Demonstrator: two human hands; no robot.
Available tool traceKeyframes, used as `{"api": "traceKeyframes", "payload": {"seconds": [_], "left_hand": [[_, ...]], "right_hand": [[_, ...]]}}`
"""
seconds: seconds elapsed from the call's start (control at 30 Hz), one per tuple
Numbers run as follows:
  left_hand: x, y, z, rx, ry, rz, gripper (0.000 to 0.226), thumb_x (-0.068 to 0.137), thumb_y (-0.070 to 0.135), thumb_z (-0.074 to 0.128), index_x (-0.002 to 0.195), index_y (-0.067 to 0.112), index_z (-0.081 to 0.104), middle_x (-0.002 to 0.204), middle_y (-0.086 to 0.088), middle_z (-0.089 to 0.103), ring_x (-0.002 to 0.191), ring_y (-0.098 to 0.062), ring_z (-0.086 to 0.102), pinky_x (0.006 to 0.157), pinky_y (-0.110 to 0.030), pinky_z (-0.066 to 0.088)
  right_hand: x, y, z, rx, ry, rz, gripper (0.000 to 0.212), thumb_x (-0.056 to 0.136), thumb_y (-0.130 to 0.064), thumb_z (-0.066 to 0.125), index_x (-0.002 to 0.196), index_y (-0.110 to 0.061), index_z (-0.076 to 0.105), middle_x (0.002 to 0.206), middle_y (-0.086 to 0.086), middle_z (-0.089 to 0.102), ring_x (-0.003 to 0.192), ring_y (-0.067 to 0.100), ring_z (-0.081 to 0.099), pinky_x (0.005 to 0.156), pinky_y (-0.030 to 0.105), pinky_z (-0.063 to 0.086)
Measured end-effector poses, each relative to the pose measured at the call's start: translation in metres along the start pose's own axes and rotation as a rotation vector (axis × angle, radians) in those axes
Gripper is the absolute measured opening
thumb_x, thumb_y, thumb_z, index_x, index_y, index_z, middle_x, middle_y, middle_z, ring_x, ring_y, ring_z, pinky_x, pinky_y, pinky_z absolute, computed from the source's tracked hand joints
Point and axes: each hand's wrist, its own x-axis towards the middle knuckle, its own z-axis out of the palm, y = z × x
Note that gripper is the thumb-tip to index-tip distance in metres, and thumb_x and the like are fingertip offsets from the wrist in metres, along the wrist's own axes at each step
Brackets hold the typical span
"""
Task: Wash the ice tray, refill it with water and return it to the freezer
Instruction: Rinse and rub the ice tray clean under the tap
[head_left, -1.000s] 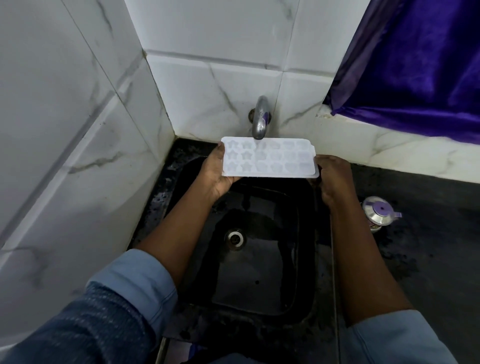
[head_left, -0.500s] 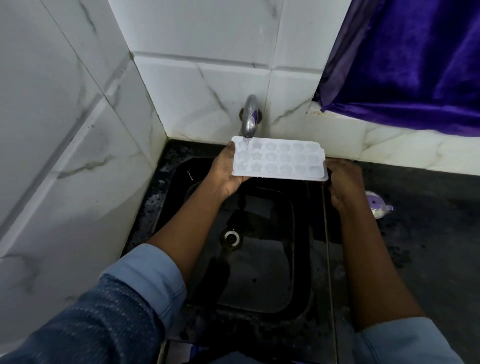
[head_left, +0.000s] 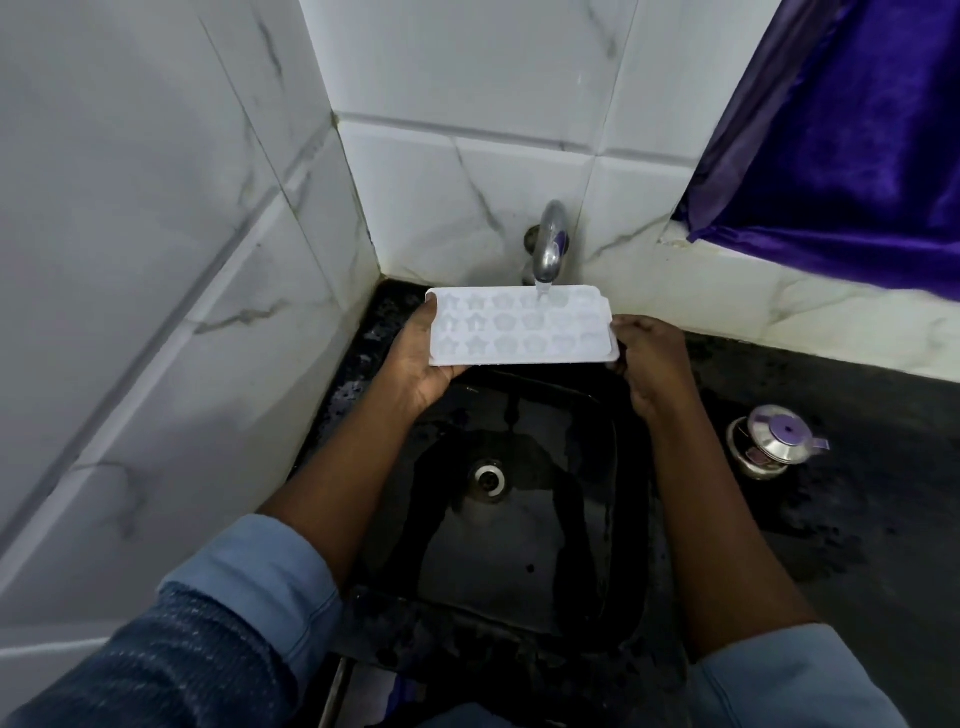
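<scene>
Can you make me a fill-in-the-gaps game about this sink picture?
Water falls from the tap onto the ____ tray. The left hand and right hand hold the tray over the ____ sink. The curtain at the top right is ____.
Missing words: white, black, purple.

One wide-angle view, worn on the person's head, looks forward and steeply down into a black sink (head_left: 519, 571) in a tiled corner. The ice tray (head_left: 519, 330) is close, just above centre; sleeves (head_left: 249, 582) fill the lower corners.
</scene>
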Motion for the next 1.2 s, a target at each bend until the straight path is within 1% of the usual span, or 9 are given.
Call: {"api": "traceKeyframes", "payload": {"seconds": [0.2, 0.43, 0.53, 0.67, 0.83, 0.93, 1.0, 1.13, 1.2], "left_hand": [[-0.010, 0.001, -0.022, -0.035, 0.006, 0.016, 0.047, 0.108, 0.047, 0.051, 0.123, 0.007, 0.070, 0.120, -0.016, 0.077, 0.102, -0.031, 0.077, 0.098, -0.053, 0.057], [-0.022, -0.005, -0.036, -0.063, 0.055, 0.033, 0.044, 0.110, 0.045, 0.047, 0.119, 0.007, 0.068, 0.112, -0.014, 0.080, 0.098, -0.030, 0.079, 0.079, -0.048, 0.066], [-0.026, -0.004, -0.040, -0.081, 0.058, 0.043, 0.046, 0.111, 0.045, 0.046, 0.121, 0.006, 0.068, 0.115, -0.015, 0.079, 0.099, -0.031, 0.079, 0.077, -0.047, 0.066], [-0.029, 0.001, -0.044, -0.083, 0.067, 0.067, 0.047, 0.111, 0.046, 0.044, 0.122, 0.007, 0.068, 0.116, -0.015, 0.079, 0.101, -0.032, 0.078, 0.078, -0.048, 0.066], [-0.031, 0.005, -0.044, -0.083, 0.102, 0.083, 0.045, 0.111, 0.045, 0.044, 0.120, 0.008, 0.069, 0.112, -0.014, 0.080, 0.098, -0.031, 0.079, 0.085, -0.051, 0.064], [-0.031, 0.004, -0.039, -0.089, 0.111, 0.077, 0.051, 0.110, 0.047, 0.045, 0.131, 0.005, 0.065, 0.123, -0.017, 0.076, 0.106, -0.034, 0.077, 0.090, -0.053, 0.062], [-0.029, 0.002, -0.034, -0.087, 0.103, 0.070, 0.054, 0.110, 0.048, 0.045, 0.133, 0.004, 0.065, 0.124, -0.018, 0.076, 0.107, -0.034, 0.076, 0.088, -0.052, 0.063], [-0.028, 0.000, -0.020, -0.066, 0.093, 0.039, 0.049, 0.112, 0.046, 0.040, 0.116, 0.007, 0.068, 0.104, -0.013, 0.081, 0.090, -0.029, 0.080, 0.081, -0.048, 0.063], [-0.024, -0.004, -0.015, -0.060, 0.105, 0.026, 0.048, 0.112, 0.046, 0.041, 0.115, 0.006, 0.068, 0.102, -0.013, 0.081, 0.088, -0.029, 0.080, 0.072, -0.044, 0.065]], "right_hand": [[-0.011, 0.013, 0.012, -0.077, -0.057, 0.018, 0.011, 0.097, -0.016, 0.065, 0.089, -0.016, 0.072, 0.097, 0.009, 0.076, 0.083, 0.023, 0.069, 0.057, 0.029, 0.050], [-0.010, 0.018, 0.014, -0.138, -0.095, 0.064, 0.011, 0.098, -0.018, 0.062, 0.096, -0.013, 0.072, 0.098, 0.012, 0.076, 0.080, 0.024, 0.067, 0.056, 0.028, 0.048], [0.000, 0.014, 0.019, -0.129, -0.140, 0.096, 0.029, 0.101, -0.028, 0.061, 0.106, -0.002, 0.073, 0.093, 0.015, 0.076, 0.080, 0.027, 0.067, 0.067, 0.035, 0.049], [0.027, -0.009, 0.035, -0.199, -0.112, 0.075, 0.032, 0.102, -0.039, 0.062, 0.094, -0.008, 0.069, 0.088, 0.010, 0.073, 0.066, 0.020, 0.061, 0.059, 0.030, 0.049], [0.055, -0.037, 0.062, -0.321, -0.192, 0.044, 0.034, 0.094, -0.044, 0.068, 0.088, -0.012, 0.064, 0.088, 0.010, 0.070, 0.072, 0.021, 0.060, 0.068, 0.033, 0.046], [0.062, -0.047, 0.078, -0.449, -0.256, 0.034, 0.026, 0.096, -0.028, 0.068, 0.087, -0.004, 0.066, 0.087, 0.019, 0.071, 0.068, 0.022, 0.063, 0.060, 0.028, 0.049], [0.068, -0.053, 0.087, -0.534, -0.290, 0.004, 0.017, 0.101, -0.015, 0.063, 0.089, -0.003, 0.065, 0.077, 0.010, 0.066, 0.057, 0.014, 0.061, 0.047, 0.019, 0.046], [0.094, -0.049, 0.097, -0.515, -0.346, 0.043, 0.034, 0.094, -0.019, 0.073, 0.121, -0.001, 0.067, 0.102, 0.016, 0.076, 0.067, 0.013, 0.075, 0.063, 0.026, 0.061], [0.087, -0.056, 0.095, -0.534, -0.358, 0.035, 0.036, 0.093, -0.014, 0.074, 0.123, 0.004, 0.066, 0.093, 0.014, 0.075, 0.059, 0.011, 0.073, 0.054, 0.023, 0.057]]}}
